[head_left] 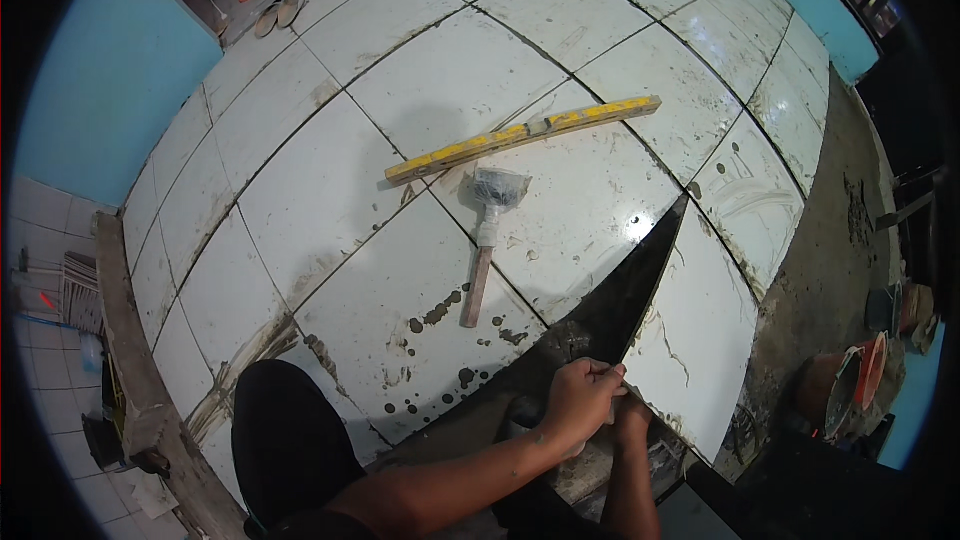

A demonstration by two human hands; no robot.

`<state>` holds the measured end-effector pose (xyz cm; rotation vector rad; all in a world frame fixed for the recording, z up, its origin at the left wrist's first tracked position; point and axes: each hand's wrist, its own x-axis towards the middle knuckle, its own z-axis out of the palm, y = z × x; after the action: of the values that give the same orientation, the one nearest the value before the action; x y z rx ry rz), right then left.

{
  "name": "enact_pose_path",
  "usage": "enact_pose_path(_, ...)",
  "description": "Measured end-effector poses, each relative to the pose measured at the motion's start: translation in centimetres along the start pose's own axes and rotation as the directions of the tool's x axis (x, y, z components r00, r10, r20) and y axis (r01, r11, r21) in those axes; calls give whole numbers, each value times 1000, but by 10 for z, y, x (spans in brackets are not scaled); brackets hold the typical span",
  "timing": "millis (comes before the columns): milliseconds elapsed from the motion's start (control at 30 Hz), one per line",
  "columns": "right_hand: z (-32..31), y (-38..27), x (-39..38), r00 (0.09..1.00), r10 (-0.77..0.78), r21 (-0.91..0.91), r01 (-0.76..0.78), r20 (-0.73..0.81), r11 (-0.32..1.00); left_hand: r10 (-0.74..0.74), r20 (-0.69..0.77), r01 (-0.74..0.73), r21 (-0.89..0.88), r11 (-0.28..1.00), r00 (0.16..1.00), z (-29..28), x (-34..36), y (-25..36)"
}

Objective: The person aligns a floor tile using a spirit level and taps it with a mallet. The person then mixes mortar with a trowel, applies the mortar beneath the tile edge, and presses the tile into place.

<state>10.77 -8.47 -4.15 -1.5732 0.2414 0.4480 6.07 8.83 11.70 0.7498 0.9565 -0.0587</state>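
"Where are the hands?"

"Low in the middle. The left hand (578,408) has its thumb and fingers drawn together at the near left corner of a white floor tile (695,325); whether they pinch its edge or something small, I can't tell. The right hand (632,420) is just beside it, mostly hidden, so I can't tell its grip."

"And the tile itself?"

"Right of the dark wedge-shaped gap (635,285), its long side running along it. Flat or slightly tipped, I can't say."

"How would you work that corner well?"

"I'd keep the left fingertips on the rim rather than under it, let the right hand steady the corner, and make small moves. The gap narrows to a point at the far end, so a hard twist could chip the edges there."

"Edges and room, from the left?"

"A dark-clothed knee (290,430) sits near left. Farther off, the yellow spirit level (525,135) lies across the laid tiles; nearer, the mallet (487,230) with the wrapped head points its handle back toward the person. Between knee and mallet the left elbow seems to have room to swing. Beyond the tile, on the right, runs a rough cement strip (815,240), with an orange bucket (870,370) past it. I'd mind the tile's near edge with the right forearm."
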Motion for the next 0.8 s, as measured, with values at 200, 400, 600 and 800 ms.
enact_pose_path(200,-2,-4,3,975,204,-371,-157,90,915,18,-13,-18,-7,1000,1000,-6,4,-8)
enact_pose_path(400,38,-53,-23,902,222,-563,27,369,826,30,-2,-30,13,999,1000,-8,4,-6)
enact_pose_path(600,13,-4,-3,980,43,-462,53,195,885,14,-15,-15,-27,1000,1000,-4,3,-6)
enact_pose_path(800,2,43,18,877,194,-502,60,439,863,50,-28,-50,-26,998,998,-3,4,-10)
